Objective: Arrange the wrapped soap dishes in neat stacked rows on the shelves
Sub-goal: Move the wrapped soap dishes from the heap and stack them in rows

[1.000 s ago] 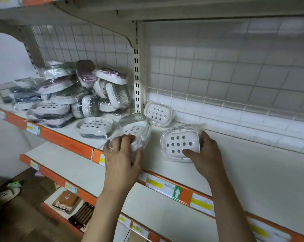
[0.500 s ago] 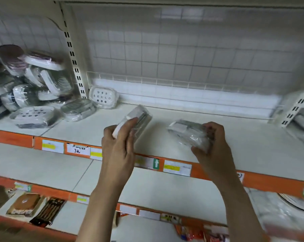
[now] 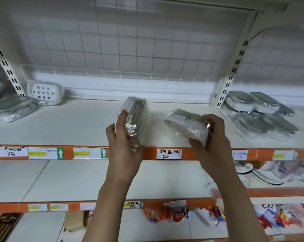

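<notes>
Both dishes lifted off white shelf [image 3: 77,126] a second ago, now carried right. Left hand [image 3: 125,145] grip holds clear-wrapped white soap dish [image 3: 135,117] upright on edge. Right hand [image 3: 212,142] grip holds second wrapped dish [image 3: 186,124], tilted. Neat grey stacks [image 3: 259,112] just right of right grip: likely next spot.

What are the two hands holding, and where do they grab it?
Each holds one clear-wrapped white soap dish. The left hand grips the upright dish by its lower end; the right hand grips the tilted dish by its right end.
</notes>
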The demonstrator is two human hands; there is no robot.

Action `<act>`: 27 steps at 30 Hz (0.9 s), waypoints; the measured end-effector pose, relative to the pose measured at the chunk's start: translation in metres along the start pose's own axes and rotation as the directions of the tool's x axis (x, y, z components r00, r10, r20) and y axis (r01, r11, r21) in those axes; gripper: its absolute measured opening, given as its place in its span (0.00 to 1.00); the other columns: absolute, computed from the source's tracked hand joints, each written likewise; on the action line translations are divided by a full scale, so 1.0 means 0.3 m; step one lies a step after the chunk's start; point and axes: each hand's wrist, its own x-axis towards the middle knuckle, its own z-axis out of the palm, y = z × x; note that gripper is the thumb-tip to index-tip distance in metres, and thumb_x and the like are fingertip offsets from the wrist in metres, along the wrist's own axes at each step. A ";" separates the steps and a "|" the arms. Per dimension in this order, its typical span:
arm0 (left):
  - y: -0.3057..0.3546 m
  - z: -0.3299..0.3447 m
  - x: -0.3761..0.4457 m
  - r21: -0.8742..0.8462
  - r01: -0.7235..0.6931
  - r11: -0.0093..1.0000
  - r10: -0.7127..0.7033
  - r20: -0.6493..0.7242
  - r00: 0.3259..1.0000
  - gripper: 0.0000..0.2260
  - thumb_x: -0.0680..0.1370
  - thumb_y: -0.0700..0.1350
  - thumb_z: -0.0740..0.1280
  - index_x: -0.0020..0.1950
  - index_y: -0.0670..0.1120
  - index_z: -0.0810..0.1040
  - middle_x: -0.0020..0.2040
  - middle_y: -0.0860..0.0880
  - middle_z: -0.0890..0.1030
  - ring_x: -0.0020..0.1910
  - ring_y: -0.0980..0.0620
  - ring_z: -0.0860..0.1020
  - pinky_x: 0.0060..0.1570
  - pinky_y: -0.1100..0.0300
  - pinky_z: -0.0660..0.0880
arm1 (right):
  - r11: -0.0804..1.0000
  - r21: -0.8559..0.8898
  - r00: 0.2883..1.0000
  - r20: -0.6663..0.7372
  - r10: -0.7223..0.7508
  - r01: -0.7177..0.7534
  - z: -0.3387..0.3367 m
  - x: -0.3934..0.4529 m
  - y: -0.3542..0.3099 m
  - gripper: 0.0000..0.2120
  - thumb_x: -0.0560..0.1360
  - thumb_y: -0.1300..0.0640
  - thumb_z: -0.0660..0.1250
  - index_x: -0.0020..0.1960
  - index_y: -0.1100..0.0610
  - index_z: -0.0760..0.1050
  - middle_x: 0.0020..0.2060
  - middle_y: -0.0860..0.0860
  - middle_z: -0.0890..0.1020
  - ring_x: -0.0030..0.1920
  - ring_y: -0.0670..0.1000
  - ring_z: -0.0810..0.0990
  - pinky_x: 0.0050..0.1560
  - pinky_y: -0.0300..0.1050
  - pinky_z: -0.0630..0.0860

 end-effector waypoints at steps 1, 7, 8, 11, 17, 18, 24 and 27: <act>0.022 0.037 -0.010 -0.010 0.002 1.000 -0.002 -0.008 1.000 0.43 0.66 0.29 0.73 0.74 0.49 0.57 0.61 0.50 0.61 0.54 0.62 0.63 0.48 0.87 0.56 | 1.000 -0.015 1.000 -0.011 -0.003 0.002 -0.033 -0.003 0.023 0.30 0.70 0.68 0.70 0.64 0.49 0.62 0.55 0.49 0.75 0.53 0.55 0.76 0.47 0.45 0.70; 0.148 0.287 -0.051 -0.095 0.015 0.995 -0.016 0.000 1.000 0.48 0.62 0.27 0.75 0.76 0.44 0.55 0.62 0.50 0.60 0.58 0.64 0.62 0.61 0.65 0.70 | 0.997 -0.058 0.996 -0.070 0.049 -0.053 -0.240 0.010 0.173 0.31 0.72 0.64 0.70 0.72 0.53 0.63 0.60 0.45 0.72 0.59 0.43 0.70 0.56 0.30 0.63; 0.172 0.334 -0.058 -0.092 0.008 0.996 -0.010 -0.020 1.000 0.49 0.61 0.27 0.75 0.76 0.43 0.54 0.63 0.50 0.60 0.59 0.63 0.62 0.61 0.66 0.68 | 0.996 -0.074 0.996 -0.076 0.048 -0.053 -0.276 0.020 0.204 0.31 0.72 0.64 0.70 0.72 0.53 0.63 0.60 0.45 0.72 0.59 0.43 0.69 0.56 0.30 0.63; 0.245 0.467 -0.071 -0.098 0.031 0.995 -0.037 -0.062 0.997 0.48 0.62 0.24 0.73 0.75 0.45 0.55 0.63 0.51 0.59 0.61 0.62 0.61 0.62 0.60 0.70 | 0.994 -0.107 0.995 -0.092 0.028 -0.038 -0.384 0.065 0.301 0.29 0.71 0.64 0.71 0.70 0.53 0.66 0.58 0.48 0.74 0.57 0.47 0.72 0.55 0.34 0.65; 0.372 0.686 -0.056 -0.040 -0.031 0.999 0.024 -0.155 0.988 0.40 0.64 0.29 0.73 0.72 0.42 0.60 0.63 0.52 0.63 0.64 0.54 0.66 0.58 0.77 0.63 | 0.989 -0.121 0.986 -0.129 -0.102 0.087 -0.549 0.195 0.466 0.28 0.67 0.69 0.72 0.66 0.59 0.69 0.56 0.53 0.75 0.57 0.53 0.72 0.55 0.36 0.64; 0.397 0.713 -0.049 -0.044 -0.005 0.999 -0.002 -0.155 0.988 0.39 0.65 0.33 0.75 0.72 0.43 0.62 0.64 0.53 0.64 0.62 0.56 0.68 0.58 0.74 0.66 | 0.982 -0.140 0.980 -0.139 -0.145 0.125 -0.570 0.213 0.485 0.28 0.66 0.69 0.72 0.65 0.59 0.70 0.56 0.53 0.76 0.57 0.52 0.71 0.57 0.40 0.66; 0.489 0.849 -0.046 0.021 0.014 1.000 -0.010 -0.189 0.982 0.40 0.59 0.46 0.80 0.66 0.41 0.66 0.68 0.44 0.64 0.59 0.78 0.60 0.53 0.83 0.62 | 0.958 -0.161 0.955 -0.142 -0.261 0.238 -0.681 0.275 0.596 0.30 0.64 0.70 0.73 0.63 0.53 0.70 0.58 0.48 0.74 0.60 0.50 0.70 0.61 0.58 0.70; 0.499 0.897 -0.046 -0.035 0.033 0.999 -0.039 -0.171 0.985 0.35 0.59 0.54 0.78 0.62 0.52 0.66 0.59 0.56 0.69 0.62 0.58 0.70 0.57 0.65 0.71 | 0.969 -0.137 0.965 -0.137 -0.225 0.206 -0.712 0.276 0.646 0.31 0.64 0.72 0.71 0.63 0.53 0.70 0.58 0.51 0.75 0.60 0.56 0.73 0.61 0.58 0.71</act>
